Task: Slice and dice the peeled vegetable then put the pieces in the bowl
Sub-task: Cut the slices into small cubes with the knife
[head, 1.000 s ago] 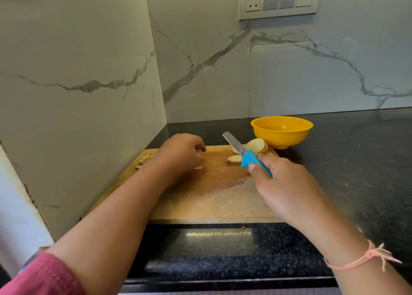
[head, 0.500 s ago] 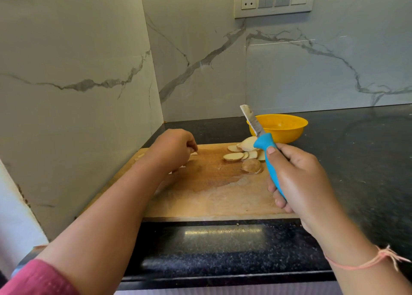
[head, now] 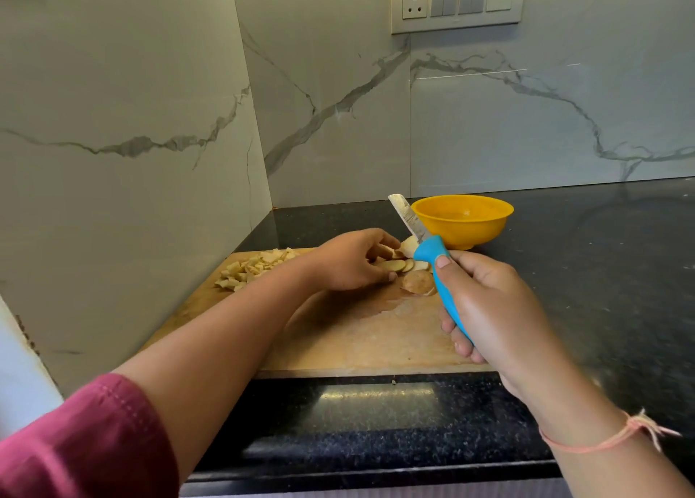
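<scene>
Right hand (head: 489, 309), nearest, fingers wrapped round the blue handle of 1 knife (head: 428, 256), thumb on the handle top, blade tilted up and back, held above the board. 1 pink thread (head: 601, 441) on that wrist; 1 maroon sleeve (head: 82, 441) on the other arm. 1 wooden cutting board (head: 357, 343) lies on the black desk (head: 601, 271). Left hand (head: 349, 262) reaches across the board, fingers bent over the vegetable slices (head: 395, 265), fingertips touching them; pinch or not, cannot tell. Slices: 1 small overlapping cluster at the board's far right, partly hidden, so no exact count. 1 heap of diced pieces (head: 252, 268) at the board's far left, well apart from the slices. 1 yellow bowl (head: 462, 221) stands on the desk just behind the slices. On the far marble wall, 1 switch plate (head: 457, 2) with 1 three-pin socket.
</scene>
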`<move>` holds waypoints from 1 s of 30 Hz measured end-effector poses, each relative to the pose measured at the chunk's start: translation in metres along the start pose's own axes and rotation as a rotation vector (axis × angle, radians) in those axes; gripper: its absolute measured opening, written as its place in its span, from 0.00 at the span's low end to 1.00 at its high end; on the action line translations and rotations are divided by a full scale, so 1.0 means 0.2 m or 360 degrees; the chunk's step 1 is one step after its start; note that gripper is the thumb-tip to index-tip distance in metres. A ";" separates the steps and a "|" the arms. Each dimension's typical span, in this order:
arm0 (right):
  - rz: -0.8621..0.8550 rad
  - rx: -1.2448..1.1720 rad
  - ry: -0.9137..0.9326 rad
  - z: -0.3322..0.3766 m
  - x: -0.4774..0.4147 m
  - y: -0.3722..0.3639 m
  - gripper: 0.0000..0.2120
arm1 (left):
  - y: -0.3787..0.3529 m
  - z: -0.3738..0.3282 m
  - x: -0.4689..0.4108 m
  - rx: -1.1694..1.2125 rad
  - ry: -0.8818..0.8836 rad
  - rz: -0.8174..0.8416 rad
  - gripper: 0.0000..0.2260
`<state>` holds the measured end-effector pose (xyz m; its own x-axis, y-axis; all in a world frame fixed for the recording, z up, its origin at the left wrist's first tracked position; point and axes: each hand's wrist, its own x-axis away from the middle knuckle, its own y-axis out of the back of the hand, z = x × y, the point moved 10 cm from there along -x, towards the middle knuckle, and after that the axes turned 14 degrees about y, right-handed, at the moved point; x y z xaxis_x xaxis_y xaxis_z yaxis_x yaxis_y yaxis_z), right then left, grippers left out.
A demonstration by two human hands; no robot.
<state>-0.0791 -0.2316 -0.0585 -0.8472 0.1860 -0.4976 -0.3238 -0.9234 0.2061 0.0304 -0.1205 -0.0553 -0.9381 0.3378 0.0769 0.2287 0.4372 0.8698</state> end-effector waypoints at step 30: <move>0.0587 0.1288 0.0246 0.15 -0.04 -0.24 0.17 | 0.16 0.29 0.06 -0.0146 0.0375 -0.0168 0.28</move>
<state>-0.0701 -0.1782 -0.0391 -0.9087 -0.1767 -0.3781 -0.2894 -0.3861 0.8759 0.0415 -0.0551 -0.0547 -0.9926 0.0863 0.0855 0.1121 0.3787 0.9187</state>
